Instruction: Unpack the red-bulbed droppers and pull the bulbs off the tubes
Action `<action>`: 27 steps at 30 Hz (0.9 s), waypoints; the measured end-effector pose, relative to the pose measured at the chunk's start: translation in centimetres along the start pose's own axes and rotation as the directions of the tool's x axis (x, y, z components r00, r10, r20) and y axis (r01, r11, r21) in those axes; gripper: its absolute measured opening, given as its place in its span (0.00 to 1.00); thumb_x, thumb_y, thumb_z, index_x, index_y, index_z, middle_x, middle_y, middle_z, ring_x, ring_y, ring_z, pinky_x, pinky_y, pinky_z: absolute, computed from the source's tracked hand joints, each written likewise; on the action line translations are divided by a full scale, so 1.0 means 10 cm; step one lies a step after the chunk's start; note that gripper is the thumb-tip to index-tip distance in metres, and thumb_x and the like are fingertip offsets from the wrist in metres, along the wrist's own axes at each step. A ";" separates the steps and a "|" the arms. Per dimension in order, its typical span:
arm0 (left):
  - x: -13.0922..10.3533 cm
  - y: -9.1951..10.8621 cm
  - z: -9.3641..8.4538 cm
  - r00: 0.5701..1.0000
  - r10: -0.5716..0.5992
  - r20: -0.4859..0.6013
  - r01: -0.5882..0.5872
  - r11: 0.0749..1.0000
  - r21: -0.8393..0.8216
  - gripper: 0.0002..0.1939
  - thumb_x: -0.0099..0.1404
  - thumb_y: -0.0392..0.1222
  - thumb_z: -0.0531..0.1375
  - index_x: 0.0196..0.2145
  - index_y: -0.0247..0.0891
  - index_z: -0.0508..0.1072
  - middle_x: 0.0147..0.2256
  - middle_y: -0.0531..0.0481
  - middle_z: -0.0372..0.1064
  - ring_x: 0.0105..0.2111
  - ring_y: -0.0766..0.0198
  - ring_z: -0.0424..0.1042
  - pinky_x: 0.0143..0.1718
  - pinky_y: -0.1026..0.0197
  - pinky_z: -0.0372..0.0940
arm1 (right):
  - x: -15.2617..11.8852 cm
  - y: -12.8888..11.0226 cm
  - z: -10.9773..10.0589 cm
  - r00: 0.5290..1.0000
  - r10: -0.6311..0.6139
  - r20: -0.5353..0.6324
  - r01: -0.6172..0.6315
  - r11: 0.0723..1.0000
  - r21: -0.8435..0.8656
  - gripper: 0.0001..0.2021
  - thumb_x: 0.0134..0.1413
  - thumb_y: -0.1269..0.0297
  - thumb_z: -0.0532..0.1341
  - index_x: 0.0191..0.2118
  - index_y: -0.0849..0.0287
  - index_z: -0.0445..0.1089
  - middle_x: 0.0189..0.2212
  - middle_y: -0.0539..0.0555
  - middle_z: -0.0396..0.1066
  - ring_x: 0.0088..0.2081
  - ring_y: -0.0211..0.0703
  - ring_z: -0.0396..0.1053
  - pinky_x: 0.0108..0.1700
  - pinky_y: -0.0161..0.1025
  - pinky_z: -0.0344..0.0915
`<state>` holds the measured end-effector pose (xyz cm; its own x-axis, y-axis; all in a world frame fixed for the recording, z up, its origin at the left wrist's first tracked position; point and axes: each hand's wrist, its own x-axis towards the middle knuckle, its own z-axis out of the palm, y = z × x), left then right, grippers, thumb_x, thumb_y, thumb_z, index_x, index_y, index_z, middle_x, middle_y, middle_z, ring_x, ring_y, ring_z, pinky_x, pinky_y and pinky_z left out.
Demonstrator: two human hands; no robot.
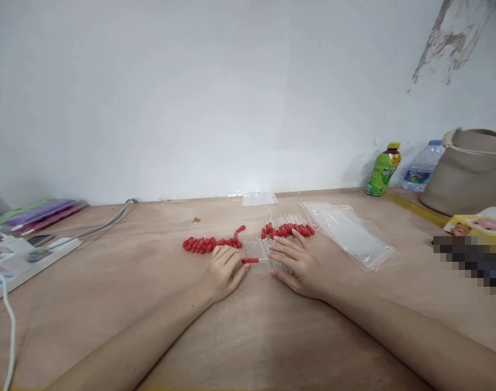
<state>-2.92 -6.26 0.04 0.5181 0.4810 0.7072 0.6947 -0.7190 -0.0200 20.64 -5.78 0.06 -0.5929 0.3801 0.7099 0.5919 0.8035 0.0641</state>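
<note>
My left hand (226,270) is closed, with thumb and fingertips at one end of a red rubber bulb (250,260). From the bulb's other end a thin clear tube (264,260) runs into my right hand (297,264), between its thumb and fingers. Several more clear tubes (256,248) lie side by side on the table between and partly under my hands. Beyond the left hand is a cluster of red rubber bulbs (201,245), with one loose bulb (240,228) apart from it. Past my right fingers lie tubes with red bulbs on their ends (290,230).
Clear plastic bags (353,236) lie to the right, another bag (259,200) by the wall. At right stand a green bottle (382,171), a water bottle (421,168) and a grey-beige bin (470,174). A power strip (31,266) with cables lies on the left.
</note>
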 end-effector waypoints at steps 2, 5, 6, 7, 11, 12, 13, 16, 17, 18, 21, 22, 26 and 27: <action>0.03 -0.01 0.01 0.999 0.031 -0.010 -0.031 1.000 0.004 0.02 0.61 0.36 0.54 0.33 0.37 0.66 0.31 0.49 0.69 0.32 0.63 0.66 0.37 0.58 0.55 | 0.00 0.00 0.02 1.000 0.005 0.006 -0.005 1.000 0.005 0.12 0.56 0.62 0.55 0.44 0.58 0.69 0.43 0.54 0.71 0.52 0.45 0.62 0.59 0.52 0.46; 0.05 -0.02 0.02 0.999 0.026 -0.024 -0.026 1.000 0.002 0.02 0.61 0.37 0.55 0.33 0.37 0.66 0.30 0.49 0.69 0.32 0.64 0.66 0.37 0.58 0.56 | 0.00 0.01 0.06 1.000 0.027 0.008 -0.027 1.000 0.005 0.12 0.57 0.62 0.54 0.44 0.58 0.69 0.42 0.54 0.72 0.51 0.45 0.63 0.59 0.52 0.46; 0.04 -0.02 0.02 0.999 0.021 -0.027 -0.021 1.000 -0.002 0.02 0.61 0.37 0.55 0.33 0.37 0.66 0.30 0.49 0.69 0.32 0.64 0.66 0.37 0.57 0.56 | 0.00 0.02 0.08 0.999 0.037 0.010 -0.037 0.999 0.005 0.12 0.57 0.62 0.54 0.43 0.57 0.69 0.41 0.53 0.72 0.51 0.44 0.63 0.59 0.53 0.45; 0.04 -0.02 0.02 0.999 0.019 -0.031 -0.019 1.000 -0.009 0.02 0.61 0.37 0.55 0.33 0.37 0.66 0.30 0.49 0.69 0.32 0.63 0.66 0.37 0.57 0.56 | 0.00 0.03 0.09 0.999 0.047 0.010 -0.047 0.999 0.005 0.11 0.57 0.63 0.54 0.43 0.57 0.69 0.41 0.53 0.72 0.50 0.44 0.64 0.60 0.53 0.45; 0.04 0.00 0.03 1.000 0.024 -0.020 -0.025 0.999 -0.036 0.03 0.61 0.38 0.55 0.34 0.37 0.67 0.31 0.48 0.70 0.33 0.63 0.66 0.38 0.57 0.58 | 0.01 0.04 0.11 0.997 0.067 0.023 -0.067 0.998 0.001 0.09 0.57 0.67 0.53 0.35 0.56 0.71 0.36 0.50 0.74 0.46 0.41 0.67 0.59 0.53 0.45; 0.04 0.01 0.03 1.000 0.023 -0.013 -0.023 0.999 -0.042 0.05 0.61 0.38 0.55 0.35 0.37 0.67 0.33 0.47 0.70 0.35 0.62 0.67 0.39 0.56 0.58 | 0.02 0.03 0.10 0.997 0.066 0.027 -0.066 0.998 0.003 0.09 0.57 0.68 0.52 0.34 0.56 0.70 0.35 0.50 0.74 0.45 0.41 0.67 0.59 0.53 0.46; 0.05 0.02 0.04 1.000 0.022 -0.006 -0.022 0.999 -0.048 0.08 0.61 0.39 0.56 0.38 0.36 0.67 0.36 0.46 0.70 0.38 0.61 0.66 0.41 0.55 0.59 | 0.02 0.02 0.08 0.998 0.062 0.025 -0.062 0.998 0.008 0.09 0.57 0.69 0.52 0.33 0.57 0.70 0.34 0.51 0.74 0.44 0.41 0.68 0.59 0.53 0.46; 0.07 0.05 0.07 0.999 0.034 0.026 -0.032 0.998 -0.063 0.17 0.60 0.43 0.57 0.47 0.37 0.65 0.44 0.43 0.68 0.46 0.56 0.64 0.47 0.51 0.58 | 0.04 0.00 0.06 0.999 0.032 -0.009 -0.032 0.999 0.036 0.08 0.57 0.69 0.53 0.32 0.58 0.69 0.32 0.51 0.74 0.42 0.41 0.69 0.59 0.54 0.45; 0.08 0.06 0.09 0.998 0.045 0.033 -0.043 0.997 -0.069 0.17 0.61 0.44 0.56 0.47 0.38 0.65 0.45 0.43 0.68 0.47 0.56 0.64 0.48 0.50 0.58 | 0.05 -0.01 0.07 0.999 0.023 -0.024 -0.022 0.999 0.048 0.08 0.56 0.69 0.53 0.32 0.58 0.69 0.32 0.52 0.74 0.42 0.41 0.69 0.59 0.54 0.45; 0.08 0.06 0.10 0.998 0.059 0.038 -0.056 0.995 -0.079 0.15 0.61 0.43 0.56 0.46 0.39 0.66 0.45 0.44 0.68 0.48 0.57 0.64 0.49 0.50 0.58 | 0.05 -0.02 0.07 0.999 0.017 -0.038 -0.015 0.998 0.060 0.08 0.56 0.69 0.53 0.32 0.58 0.69 0.32 0.52 0.74 0.42 0.41 0.69 0.59 0.54 0.45; 0.08 0.07 0.14 0.994 0.105 0.023 -0.101 0.989 -0.107 0.10 0.63 0.39 0.55 0.42 0.39 0.69 0.41 0.47 0.71 0.46 0.60 0.66 0.51 0.51 0.58 | 0.04 -0.02 0.11 0.999 0.018 -0.026 -0.015 0.995 0.102 0.07 0.56 0.68 0.53 0.33 0.58 0.69 0.33 0.52 0.74 0.43 0.41 0.68 0.59 0.53 0.46; 0.08 0.07 0.14 0.993 0.113 0.018 -0.110 0.988 -0.111 0.10 0.63 0.38 0.55 0.42 0.39 0.69 0.40 0.48 0.72 0.46 0.61 0.67 0.51 0.52 0.58 | 0.03 -0.01 0.12 1.000 0.021 -0.008 -0.020 0.994 0.109 0.07 0.56 0.67 0.54 0.35 0.58 0.69 0.34 0.52 0.74 0.44 0.42 0.68 0.59 0.53 0.47; 0.10 0.09 0.12 0.992 0.125 0.011 -0.123 0.987 -0.102 0.10 0.63 0.37 0.54 0.42 0.38 0.70 0.39 0.48 0.73 0.45 0.61 0.68 0.52 0.51 0.58 | 0.02 0.00 0.16 0.999 0.011 0.036 -0.014 0.995 0.100 0.11 0.58 0.63 0.53 0.44 0.59 0.68 0.42 0.55 0.72 0.49 0.45 0.65 0.57 0.54 0.50; 0.10 0.10 0.12 0.992 0.125 0.013 -0.124 0.988 -0.096 0.10 0.63 0.37 0.54 0.42 0.38 0.69 0.39 0.48 0.73 0.46 0.61 0.68 0.53 0.51 0.58 | 0.02 0.01 0.17 0.999 -0.004 0.036 0.000 0.995 0.103 0.11 0.58 0.64 0.52 0.44 0.58 0.68 0.42 0.55 0.72 0.49 0.45 0.65 0.57 0.54 0.51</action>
<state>-1.11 -5.90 -0.10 0.6073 0.3933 0.6902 0.5742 -0.8178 -0.0393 19.62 -4.87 -0.98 -0.6142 0.3932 0.6842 0.5325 0.8464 -0.0084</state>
